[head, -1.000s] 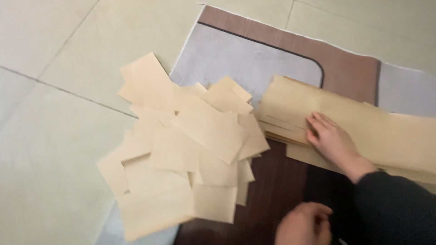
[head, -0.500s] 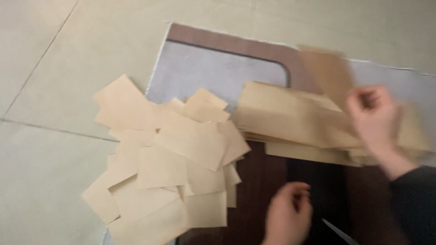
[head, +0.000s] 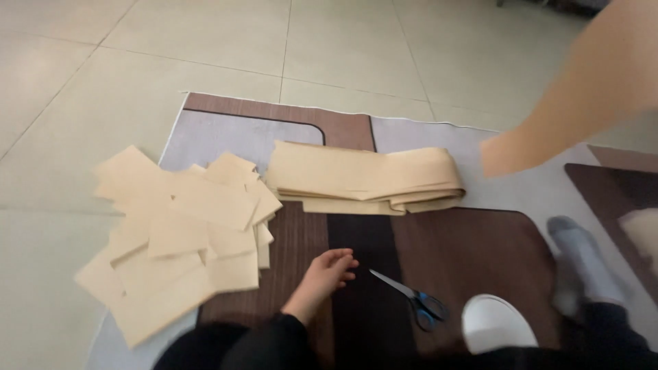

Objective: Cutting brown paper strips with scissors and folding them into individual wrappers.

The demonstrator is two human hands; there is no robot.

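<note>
My left hand (head: 327,273) rests on the dark brown part of the mat, fingers loosely apart, holding nothing. Blue-handled scissors (head: 412,299) lie just right of it, blades pointing at the hand. Beyond the hand lies a folded stack of long tan paper strips (head: 363,178). A loose pile of cut tan paper pieces (head: 179,233) spreads over the mat's left edge and onto the floor. One tan strip (head: 572,103), blurred, hangs in the air at the upper right. My right hand is out of view.
The brown and grey mat (head: 473,253) lies on pale floor tiles (head: 205,41). A foot in a grey sock (head: 576,264) and a white round object (head: 497,323) sit at the lower right. A second dark mat (head: 617,185) shows at the right edge.
My right hand left the folded stack, lifting one strip up and to the right, and went out of view. My left hand stayed low on the mat. The scissors came into view.
</note>
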